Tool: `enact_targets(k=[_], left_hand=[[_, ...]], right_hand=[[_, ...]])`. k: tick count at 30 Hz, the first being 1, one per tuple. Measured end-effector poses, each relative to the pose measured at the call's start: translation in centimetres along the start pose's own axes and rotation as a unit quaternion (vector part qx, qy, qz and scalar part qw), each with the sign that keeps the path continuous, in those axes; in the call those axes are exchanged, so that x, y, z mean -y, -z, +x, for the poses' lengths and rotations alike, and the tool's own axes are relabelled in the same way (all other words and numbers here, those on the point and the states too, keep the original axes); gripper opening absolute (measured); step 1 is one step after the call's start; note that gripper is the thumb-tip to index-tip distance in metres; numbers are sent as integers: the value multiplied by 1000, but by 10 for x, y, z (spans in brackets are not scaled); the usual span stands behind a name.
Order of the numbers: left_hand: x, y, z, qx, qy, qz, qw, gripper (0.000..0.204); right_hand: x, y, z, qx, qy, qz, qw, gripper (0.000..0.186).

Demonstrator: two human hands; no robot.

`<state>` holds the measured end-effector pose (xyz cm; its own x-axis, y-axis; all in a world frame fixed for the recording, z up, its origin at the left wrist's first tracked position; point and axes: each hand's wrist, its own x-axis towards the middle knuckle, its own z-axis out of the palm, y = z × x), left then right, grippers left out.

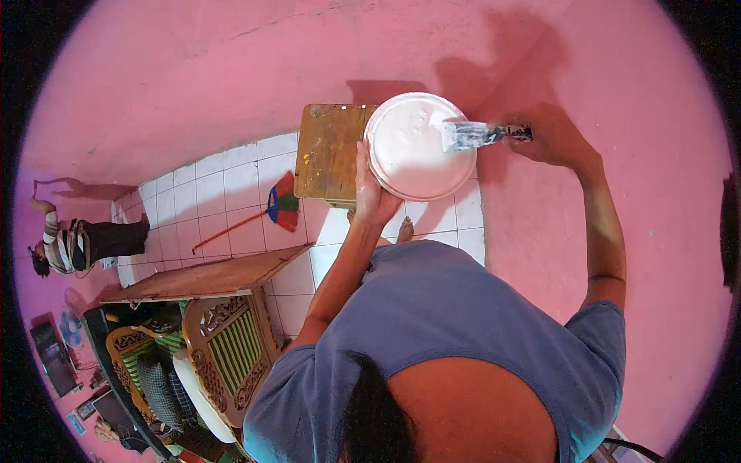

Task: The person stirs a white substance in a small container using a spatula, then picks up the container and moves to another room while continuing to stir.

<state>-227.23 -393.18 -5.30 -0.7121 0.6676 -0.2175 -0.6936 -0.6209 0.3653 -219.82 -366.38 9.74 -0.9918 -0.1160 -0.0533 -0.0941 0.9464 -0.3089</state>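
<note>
My left hand [374, 197] grips a round white tub [392, 184] by its left side, thumb up along the rim. Smooth white paste [409, 143] shows inside it, with a few small lumps near the far side. In my right hand [557, 139], closed round the dark handle, is a putty knife [469, 136]. Its flat blade is smeared with white and lies over the tub's right part, at the paste. How deep the blade reaches into the paste I cannot tell. White smears mark my left fingers.
A wooden stool [332, 147] with paint spots stands left of the tub, by the pink wall [255, 69]. A broom [284, 202] lies on the white tiles [224, 185]. Carved chairs [228, 347] and a wooden panel [208, 276] are at lower left. Another person [85, 243] stands far left.
</note>
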Motion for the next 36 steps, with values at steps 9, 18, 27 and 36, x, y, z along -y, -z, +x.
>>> enact_targets(k=[9, 18, 27, 36], left_hand=[[4, 4, 1, 0, -14, -5, 1000, 64], [1, 9, 3, -19, -8, -19, 1000, 64], [5, 4, 3, -32, -21, -11, 999, 65], [1, 10, 1, -24, -14, -1, 1000, 68]], right_hand=[[7, 2, -6, -24, -29, 2, 999, 30], [6, 11, -2, 7, -25, -32, 999, 32], [19, 17, 4, 58, -46, -100, 992, 31], [-4, 4, 10, 63, -56, -28, 996, 27]])
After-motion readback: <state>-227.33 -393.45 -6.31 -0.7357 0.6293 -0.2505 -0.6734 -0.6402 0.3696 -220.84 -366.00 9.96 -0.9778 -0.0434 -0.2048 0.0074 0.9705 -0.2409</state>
